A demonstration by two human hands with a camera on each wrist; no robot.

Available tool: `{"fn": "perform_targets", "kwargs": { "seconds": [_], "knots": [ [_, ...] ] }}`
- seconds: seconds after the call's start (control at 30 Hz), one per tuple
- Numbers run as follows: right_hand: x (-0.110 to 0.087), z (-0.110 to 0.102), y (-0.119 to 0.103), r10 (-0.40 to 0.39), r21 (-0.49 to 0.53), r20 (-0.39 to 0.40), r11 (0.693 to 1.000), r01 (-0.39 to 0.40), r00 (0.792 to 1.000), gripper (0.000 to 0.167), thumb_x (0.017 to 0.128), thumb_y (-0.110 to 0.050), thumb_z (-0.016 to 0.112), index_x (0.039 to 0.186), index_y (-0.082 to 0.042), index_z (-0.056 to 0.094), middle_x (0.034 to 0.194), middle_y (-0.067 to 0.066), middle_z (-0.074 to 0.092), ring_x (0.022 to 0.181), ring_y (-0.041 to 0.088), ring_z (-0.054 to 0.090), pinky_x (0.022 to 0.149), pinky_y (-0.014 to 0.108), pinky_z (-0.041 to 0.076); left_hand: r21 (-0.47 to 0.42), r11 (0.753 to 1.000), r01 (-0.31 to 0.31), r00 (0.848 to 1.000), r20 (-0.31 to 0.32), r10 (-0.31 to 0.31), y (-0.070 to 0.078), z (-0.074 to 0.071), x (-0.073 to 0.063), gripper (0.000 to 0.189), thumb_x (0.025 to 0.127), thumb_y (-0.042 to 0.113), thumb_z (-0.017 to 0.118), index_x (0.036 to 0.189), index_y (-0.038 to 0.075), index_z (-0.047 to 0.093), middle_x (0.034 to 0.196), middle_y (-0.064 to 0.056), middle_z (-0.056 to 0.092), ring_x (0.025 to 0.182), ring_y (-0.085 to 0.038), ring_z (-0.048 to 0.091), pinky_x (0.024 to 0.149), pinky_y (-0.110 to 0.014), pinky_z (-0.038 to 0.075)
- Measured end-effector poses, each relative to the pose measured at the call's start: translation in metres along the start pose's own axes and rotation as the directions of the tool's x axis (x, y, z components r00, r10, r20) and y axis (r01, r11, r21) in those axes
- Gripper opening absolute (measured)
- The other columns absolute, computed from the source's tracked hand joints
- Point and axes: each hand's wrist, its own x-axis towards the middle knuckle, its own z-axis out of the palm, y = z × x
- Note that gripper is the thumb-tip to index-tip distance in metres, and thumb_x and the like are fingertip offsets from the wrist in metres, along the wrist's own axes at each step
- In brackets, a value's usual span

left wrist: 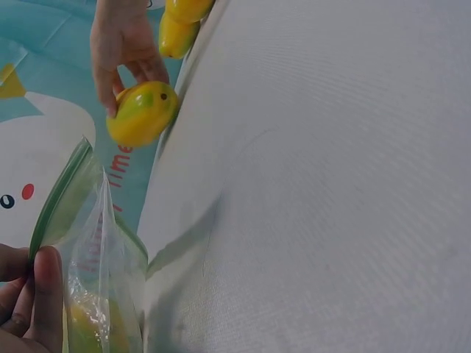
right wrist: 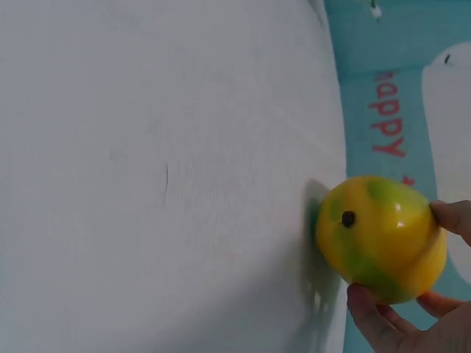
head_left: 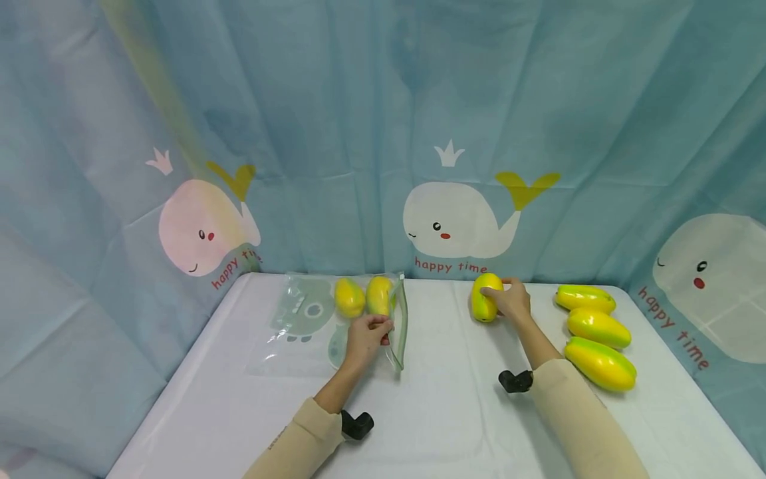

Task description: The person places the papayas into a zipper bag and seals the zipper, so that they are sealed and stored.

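In the head view my right hand (head_left: 510, 301) holds a yellow-green papaya (head_left: 486, 297) between thumb and fingers, toward the back of the table. The right wrist view shows that papaya (right wrist: 383, 239) with its dark end spot facing the camera, held just over the cloth. A clear zip bag (head_left: 269, 356) with a green zipper edge and a green cartoon print lies left of centre. Inside it are two papayas (head_left: 350, 297) near its opening. My left hand (head_left: 363, 342) pinches the edge of the bag's mouth, which gapes apart in the left wrist view (left wrist: 88, 198).
Three more papayas (head_left: 600, 364) lie in a row at the table's right side. A white cloth covers the table (head_left: 443, 412). Blue curtains with whale prints (head_left: 383, 133) hang right behind it and along both sides.
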Motion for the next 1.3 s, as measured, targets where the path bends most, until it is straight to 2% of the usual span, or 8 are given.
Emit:
{"fn": "perform_targets", "kwargs": {
  "seconds": [0.23, 0.43, 0.8, 1.0, 1.23, 1.3],
  "knots": [
    [-0.01, 0.015, -0.017, -0.055, 0.038, 0.072, 0.998, 0.053, 0.996, 0.07, 0.092, -0.033, 0.064, 0.146, 0.0, 0.033, 0.142, 0.029, 0.042, 0.116, 0.039, 0.054, 0.09, 0.043, 0.057, 0.001, 1.0, -0.015, 1.0, -0.009, 0.015, 0.002, 0.001, -0.001, 0.018, 0.091, 0.009, 0.066, 0.099, -0.007, 0.07, 0.082, -0.016, 0.07, 0.055, -0.007, 0.058, 0.056, -0.02, 0.055],
    [-0.014, 0.031, -0.024, -0.095, 0.041, 0.112, 0.995, 0.091, 0.989, 0.069, 0.091, -0.035, 0.066, 0.144, -0.003, 0.036, 0.132, 0.027, 0.05, 0.111, 0.036, 0.057, 0.086, 0.041, 0.058, 0.001, 1.0, -0.023, 0.999, -0.022, 0.023, 0.002, 0.001, -0.001, 0.018, 0.091, 0.01, 0.067, 0.099, -0.006, 0.07, 0.081, -0.015, 0.07, 0.054, -0.007, 0.058, 0.056, -0.02, 0.054],
    [-0.022, 0.054, -0.038, -0.131, 0.086, 0.172, 0.989, 0.118, 0.976, 0.069, 0.088, -0.034, 0.07, 0.143, -0.005, 0.04, 0.134, 0.026, 0.051, 0.113, 0.036, 0.058, 0.078, 0.034, 0.06, -0.015, 1.0, -0.019, 0.999, -0.03, 0.018, 0.004, 0.002, -0.002, 0.019, 0.091, 0.01, 0.067, 0.101, -0.006, 0.07, 0.085, -0.02, 0.071, 0.055, -0.007, 0.058, 0.057, -0.019, 0.054],
    [-0.026, 0.068, -0.044, -0.155, 0.091, 0.198, 0.986, 0.14, 0.968, 0.067, 0.087, -0.033, 0.071, 0.142, -0.006, 0.042, 0.135, 0.025, 0.051, 0.113, 0.036, 0.059, 0.078, 0.034, 0.06, -0.011, 1.0, -0.019, 0.999, -0.04, 0.018, 0.004, 0.001, -0.002, 0.019, 0.091, 0.011, 0.068, 0.101, -0.005, 0.071, 0.084, -0.018, 0.071, 0.054, -0.007, 0.058, 0.056, -0.018, 0.054],
    [-0.031, 0.082, -0.052, -0.215, 0.077, 0.295, 0.976, 0.202, 0.931, 0.066, 0.085, -0.031, 0.075, 0.139, -0.008, 0.046, 0.127, 0.024, 0.057, 0.102, 0.031, 0.062, 0.077, 0.034, 0.06, -0.026, 0.999, -0.028, 0.998, -0.061, 0.026, 0.005, 0.002, -0.001, 0.02, 0.09, 0.012, 0.069, 0.101, -0.005, 0.071, 0.084, -0.014, 0.071, 0.056, -0.007, 0.058, 0.057, -0.017, 0.054],
    [-0.032, 0.086, -0.053, -0.221, 0.075, 0.306, 0.975, 0.208, 0.926, 0.065, 0.085, -0.032, 0.075, 0.138, -0.009, 0.048, 0.127, 0.024, 0.057, 0.102, 0.03, 0.062, 0.076, 0.034, 0.06, -0.028, 0.999, -0.03, 0.997, -0.065, 0.028, 0.005, 0.002, -0.001, 0.02, 0.09, 0.012, 0.069, 0.101, -0.005, 0.071, 0.084, -0.014, 0.071, 0.056, -0.007, 0.058, 0.058, -0.017, 0.054]
  ]
}}
